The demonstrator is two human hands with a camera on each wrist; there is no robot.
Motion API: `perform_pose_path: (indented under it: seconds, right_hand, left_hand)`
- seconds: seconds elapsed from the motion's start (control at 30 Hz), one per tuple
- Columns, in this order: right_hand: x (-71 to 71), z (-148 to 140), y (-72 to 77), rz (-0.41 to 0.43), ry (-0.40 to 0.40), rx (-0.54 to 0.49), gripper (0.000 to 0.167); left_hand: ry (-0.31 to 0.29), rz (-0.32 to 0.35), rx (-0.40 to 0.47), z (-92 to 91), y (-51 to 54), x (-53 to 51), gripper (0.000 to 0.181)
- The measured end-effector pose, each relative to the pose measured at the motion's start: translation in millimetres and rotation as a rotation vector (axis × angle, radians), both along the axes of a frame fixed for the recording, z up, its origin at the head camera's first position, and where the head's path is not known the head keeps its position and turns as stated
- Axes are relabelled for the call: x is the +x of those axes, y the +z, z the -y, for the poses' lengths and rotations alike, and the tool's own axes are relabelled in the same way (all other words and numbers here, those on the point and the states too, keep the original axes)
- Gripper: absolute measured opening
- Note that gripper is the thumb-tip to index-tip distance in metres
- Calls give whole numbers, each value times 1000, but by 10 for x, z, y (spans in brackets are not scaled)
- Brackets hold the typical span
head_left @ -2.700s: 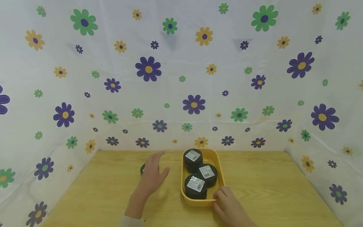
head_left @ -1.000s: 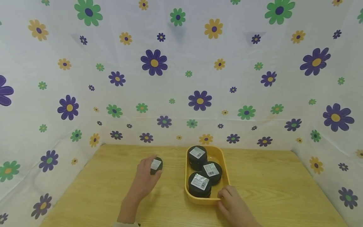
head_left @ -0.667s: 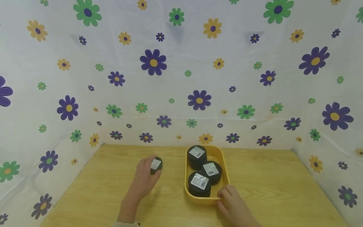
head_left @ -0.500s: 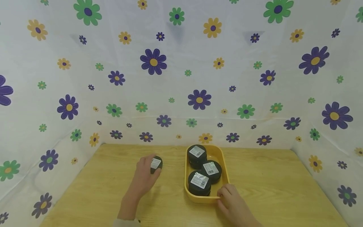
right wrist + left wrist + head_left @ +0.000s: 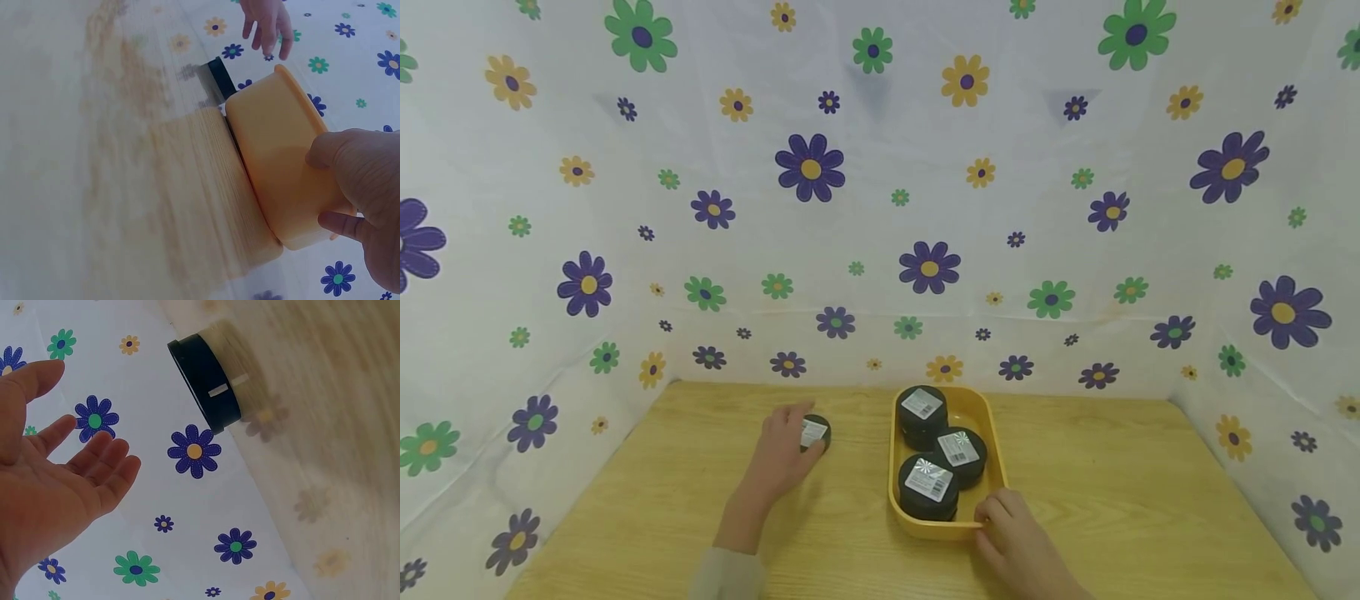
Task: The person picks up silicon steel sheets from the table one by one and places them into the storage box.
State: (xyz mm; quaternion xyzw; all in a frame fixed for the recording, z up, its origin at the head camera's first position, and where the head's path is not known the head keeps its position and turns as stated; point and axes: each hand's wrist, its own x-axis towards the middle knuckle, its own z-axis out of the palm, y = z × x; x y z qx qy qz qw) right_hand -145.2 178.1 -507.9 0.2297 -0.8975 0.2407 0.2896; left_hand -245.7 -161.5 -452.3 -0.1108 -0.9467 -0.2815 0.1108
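Note:
A low black round jar [image 5: 817, 432] with a white label on top stands on the wooden table, left of the yellow bin. My left hand [image 5: 782, 450] hovers over its left side in the head view and partly hides it. The left wrist view shows a gap between the loosely spread fingers of my left hand [image 5: 69, 469] and the jar [image 5: 206, 384]. At its near right corner, the rim of the yellow bin [image 5: 917, 527] is pinched by my right hand [image 5: 1022, 537]. In the right wrist view, the thumb of my right hand [image 5: 369, 187] lies on the bin's rim.
Inside the bin are three columns of black jars, at the back left [image 5: 922, 408], middle right [image 5: 961, 452] and front left [image 5: 928, 487]; how many jars each column has is unclear. Flower-printed white cloth [image 5: 865, 225] walls the table [image 5: 1112, 475] at the back and sides.
My left hand first reached over the lone jar, then lay around its side. Now it has lifted slightly off, with the jar still on the table. My right hand keeps holding the bin's corner.

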Motion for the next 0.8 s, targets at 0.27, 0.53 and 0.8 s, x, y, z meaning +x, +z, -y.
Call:
perform_pose_path:
  seconds: [0.27, 0.53, 0.8]
  right_hand:
    - [20, 0, 21, 45, -16, 5, 33]
    - [-1, -7, 9, 43, -10, 20, 31]
    - [-1, -16, 9, 9, 7, 14, 32]
  left_hand:
    - [-14, 50, -43, -18, 5, -161, 63]
    - [11, 71, -112, -16, -65, -317, 61]
    - [17, 95, -140, 3, -143, -417, 62]
